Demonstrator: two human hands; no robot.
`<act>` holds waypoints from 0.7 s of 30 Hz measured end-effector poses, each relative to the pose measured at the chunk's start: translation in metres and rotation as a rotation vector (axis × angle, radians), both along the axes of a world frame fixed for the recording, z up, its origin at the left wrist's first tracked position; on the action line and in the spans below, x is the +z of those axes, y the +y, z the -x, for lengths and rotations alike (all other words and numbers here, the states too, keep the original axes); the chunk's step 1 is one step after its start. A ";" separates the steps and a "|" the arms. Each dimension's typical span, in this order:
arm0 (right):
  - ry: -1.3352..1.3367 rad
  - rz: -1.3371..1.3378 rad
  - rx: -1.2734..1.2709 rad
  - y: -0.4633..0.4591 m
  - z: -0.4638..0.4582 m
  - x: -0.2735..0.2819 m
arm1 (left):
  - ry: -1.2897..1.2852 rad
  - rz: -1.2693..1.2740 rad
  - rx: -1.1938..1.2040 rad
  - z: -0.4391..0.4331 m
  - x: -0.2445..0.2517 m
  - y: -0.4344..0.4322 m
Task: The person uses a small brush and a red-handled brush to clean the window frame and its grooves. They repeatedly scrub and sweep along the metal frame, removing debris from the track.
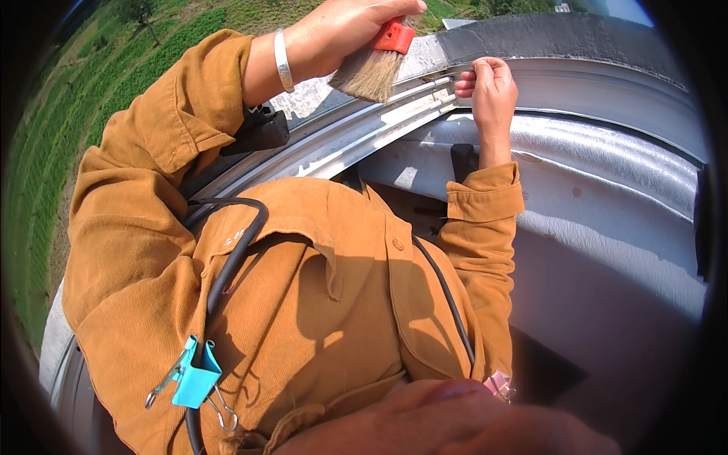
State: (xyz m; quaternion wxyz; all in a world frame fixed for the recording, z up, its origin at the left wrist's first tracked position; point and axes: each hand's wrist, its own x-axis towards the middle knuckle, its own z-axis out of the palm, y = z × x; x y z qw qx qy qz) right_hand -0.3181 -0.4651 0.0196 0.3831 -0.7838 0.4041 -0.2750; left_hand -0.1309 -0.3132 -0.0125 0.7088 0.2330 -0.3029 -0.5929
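Observation:
My left hand (344, 34), with a silver bangle at its wrist, grips a flat bristle brush (372, 71) by its red handle. The pale bristles point down over the metal window track (392, 116). To the right, my right hand (493, 94) is raised at the far end of the track, below the dark outer ledge (546, 37). Its thumb and forefinger are pinched together and the other fingers curl in; whether something small is between the fingertips cannot be told. The track's light metal rails run diagonally under the brush, with pale patches on them.
A silvery sheet (603, 165) lies along the inner side at right. A black object (261, 131) sits by my left forearm. A dark cable (233, 267) runs down my orange shirt, held by a teal binder clip (197, 378). Green field (85, 114) lies outside, far below.

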 end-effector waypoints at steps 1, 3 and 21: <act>-0.029 -0.019 -0.018 0.001 0.003 -0.002 | -0.008 0.008 -0.006 -0.001 0.000 0.000; -0.070 -0.027 -0.045 0.002 0.008 -0.006 | -0.003 0.013 -0.013 0.000 0.000 0.000; 0.032 0.204 -0.041 0.018 0.012 0.023 | 0.008 -0.016 -0.009 0.002 0.002 0.001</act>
